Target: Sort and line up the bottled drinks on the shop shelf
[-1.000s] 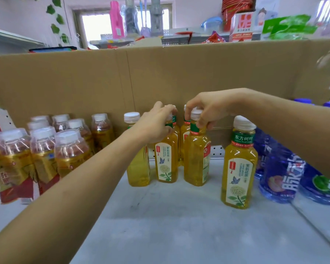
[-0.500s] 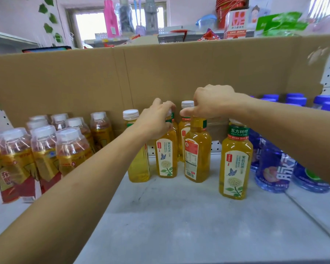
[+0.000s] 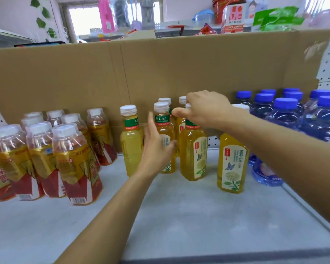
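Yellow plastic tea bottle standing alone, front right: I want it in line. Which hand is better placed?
Probably the right hand: it is nearer, its forearm crossing above the lone yellow plastic tea bottle; the open left hand is farther left.

Bright, even daylight fills the scene. The window (image 3: 84, 18) at the back is blown out to white. The grey shelf (image 3: 189, 216) carries only soft, faint shadows at the bottle feet. Small white glints sit on the red-labelled tea bottles (image 3: 72, 168) and the blue-capped water bottles (image 3: 286, 115). The left hand (image 3: 156, 149) is smeared by motion, as is the green packet (image 3: 278, 18) at top right. The right hand (image 3: 208, 109) and the jasmine tea bottle (image 3: 192, 149) it grips by the cap are sharper. Wide-angle distortion bows the cardboard sheet (image 3: 65, 77) and stretches both forearms towards the edges.
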A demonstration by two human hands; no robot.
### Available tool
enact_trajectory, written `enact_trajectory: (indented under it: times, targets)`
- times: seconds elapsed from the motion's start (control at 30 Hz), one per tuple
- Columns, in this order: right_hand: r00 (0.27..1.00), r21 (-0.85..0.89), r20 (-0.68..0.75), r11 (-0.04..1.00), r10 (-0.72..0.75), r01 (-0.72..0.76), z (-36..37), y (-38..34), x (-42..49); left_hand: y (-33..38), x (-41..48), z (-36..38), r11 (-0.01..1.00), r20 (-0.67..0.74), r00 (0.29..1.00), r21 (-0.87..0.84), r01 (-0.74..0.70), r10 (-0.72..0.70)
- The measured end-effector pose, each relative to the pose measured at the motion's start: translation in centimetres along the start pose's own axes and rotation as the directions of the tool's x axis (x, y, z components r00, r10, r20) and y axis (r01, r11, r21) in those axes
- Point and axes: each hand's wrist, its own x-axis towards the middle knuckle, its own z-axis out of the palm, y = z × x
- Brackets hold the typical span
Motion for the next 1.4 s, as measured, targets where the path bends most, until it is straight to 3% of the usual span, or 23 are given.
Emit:
enact_trajectory:
  times: [0.1, 0.13, 0.3, 0.6, 0.77, 0.83, 0.9, 0.97, 1.0, 1.07, 1.13, 1.17, 1.23, 1.33, 1.4]
  targets:
    - [0.992, 0.387, 0.123, 0.921, -0.001, -0.047, 1.2, 0.3, -1.1, -1.5, -0.7, 0.5, 0.998, 0.054, 0.997, 0.017, 0.057, -0.058]
    - [0.993, 0.444, 0.114, 0.894, -0.002, -0.049, 1.5, 0.5, -1.3, -1.8, -0.9, 0.6, 0.996, 0.072, 0.993, 0.018, 0.088, -0.090]
    - [0.998, 0.405, -0.029, 0.913, 0.061, -0.044, 2.6, 0.4, -1.0, -2.7, -1.5, 1.0, 0.993, 0.047, 0.992, 0.036, 0.113, -0.115]
    - [0.994, 0.323, -0.024, 0.941, 0.109, -0.096, 2.9, -0.3, -0.3, -2.7, -1.7, 1.9, 0.995, -0.001, 0.998, 0.078, 0.068, -0.068]
    - [0.998, 0.206, 0.023, 0.976, 0.063, -0.066, 2.4, -0.7, -1.5, -1.2, -2.5, 1.1, 0.984, 0.101, 0.990, 0.156, 0.086, -0.103]
    - [0.984, 0.171, -0.178, 0.983, -0.029, 0.060, 1.4, -0.9, -3.2, 0.0, -2.9, 0.3, 0.965, 0.110, 0.992, 0.259, 0.033, -0.063]
    - [0.868, 0.132, -0.490, 0.977, -0.081, 0.166, 0.4, -0.5, -5.4, 1.1, -3.5, -1.2, 0.936, -0.014, 0.989, 0.323, -0.138, 0.150]
    - [0.747, 0.280, -0.659, 0.950, 0.084, 0.140, 0.3, 1.0, -7.6, 1.3, -3.8, -3.3, 0.868, -0.226, 0.893, 0.416, -0.272, 0.388]
    - [0.726, 0.447, -0.645, 0.888, 0.237, 0.107, 0.6, 1.9, -8.6, 0.9, -3.6, -4.3, 0.856, -0.315, 0.849, 0.446, -0.262, 0.425]
    - [0.760, 0.766, -0.420, 0.643, 0.496, 0.004, 1.7, 3.2, -10.2, -0.6, -3.0, -5.6, 0.927, -0.386, 0.892, 0.365, -0.085, 0.234]
    - [0.821, 0.907, -0.150, 0.407, 0.551, -0.107, 3.4, 3.7, -11.1, -2.2, -2.5, -5.9, 0.971, -0.262, 0.960, 0.185, 0.153, -0.101]
    - [0.842, 0.931, -0.063, 0.336, 0.536, -0.145, 4.3, 3.7, -11.5, -2.9, -2.4, -5.8, 0.968, -0.180, 0.963, 0.110, 0.224, -0.203]
    - [0.858, 0.942, 0.007, 0.283, 0.514, -0.178, 5.8, 3.2, -12.3, -4.2, -2.4, -5.6, 0.959, -0.122, 0.953, 0.027, 0.283, -0.277]
    - [0.867, 0.893, 0.040, 0.372, 0.497, -0.254, 7.8, 3.1, -13.2, -4.9, -2.3, -6.0, 0.938, -0.138, 0.929, -0.023, 0.345, -0.344]
    - [0.874, 0.865, 0.094, 0.396, 0.476, -0.308, 8.6, 3.4, -13.4, -5.1, -2.3, -6.7, 0.913, -0.056, 0.913, -0.085, 0.399, -0.404]
